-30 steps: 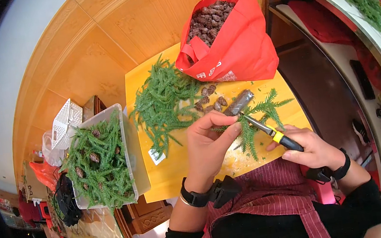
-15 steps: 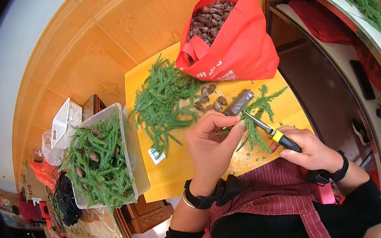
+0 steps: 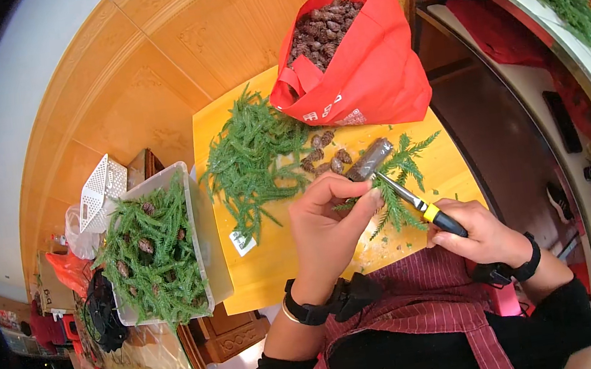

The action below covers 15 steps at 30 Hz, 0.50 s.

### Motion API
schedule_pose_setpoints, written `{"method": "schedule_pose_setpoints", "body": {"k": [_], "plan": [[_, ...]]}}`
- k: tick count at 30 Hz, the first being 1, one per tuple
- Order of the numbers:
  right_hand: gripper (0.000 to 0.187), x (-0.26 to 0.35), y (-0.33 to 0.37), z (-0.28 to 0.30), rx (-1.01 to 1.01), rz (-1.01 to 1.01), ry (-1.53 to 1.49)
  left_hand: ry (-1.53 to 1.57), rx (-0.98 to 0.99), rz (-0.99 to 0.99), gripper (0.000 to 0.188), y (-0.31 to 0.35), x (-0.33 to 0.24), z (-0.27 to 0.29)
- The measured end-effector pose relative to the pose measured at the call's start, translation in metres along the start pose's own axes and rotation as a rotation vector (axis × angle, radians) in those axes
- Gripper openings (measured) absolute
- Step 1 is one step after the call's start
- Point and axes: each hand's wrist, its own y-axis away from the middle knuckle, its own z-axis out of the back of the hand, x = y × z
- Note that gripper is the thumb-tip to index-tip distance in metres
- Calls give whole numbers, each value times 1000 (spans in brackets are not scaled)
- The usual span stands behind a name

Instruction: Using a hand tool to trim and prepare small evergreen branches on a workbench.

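My left hand [image 3: 330,217] is closed, thumb and forefinger pinching the end of a green artificial pine sprig [image 3: 406,164] that fans out beyond the fingers. My right hand [image 3: 477,229] wraps round the black-and-yellow handle of a slim metal-shafted tool [image 3: 417,202]; its exact kind is unclear. The tool's tip meets the sprig beside my left fingertips. Just past them lies a dark, shiny cylinder [image 3: 370,158] on the yellow board. Several loose pine cones [image 3: 315,155] rest to its left.
A pile of pine sprigs [image 3: 253,149] covers the board's left part. Behind stands a red bag [image 3: 388,68] full of pine cones. Left of the yellow board [image 3: 250,291] is a clear plastic bin [image 3: 199,234] holding sprigs and cones. Shelving [image 3: 551,24] borders the right.
Both hands keep nearly the same place and grip. The tool and the sprig have shifted only slightly.
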Motion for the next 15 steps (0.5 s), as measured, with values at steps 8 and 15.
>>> {"method": "schedule_pose_setpoints", "body": {"k": [8, 15], "plan": [[14, 1, 3, 3, 17, -86, 70, 318, 57, 214, 8, -3, -2, 2], [19, 2, 4, 3, 73, -108, -298, 361, 89, 161, 9, -4, 13, 9]]}}
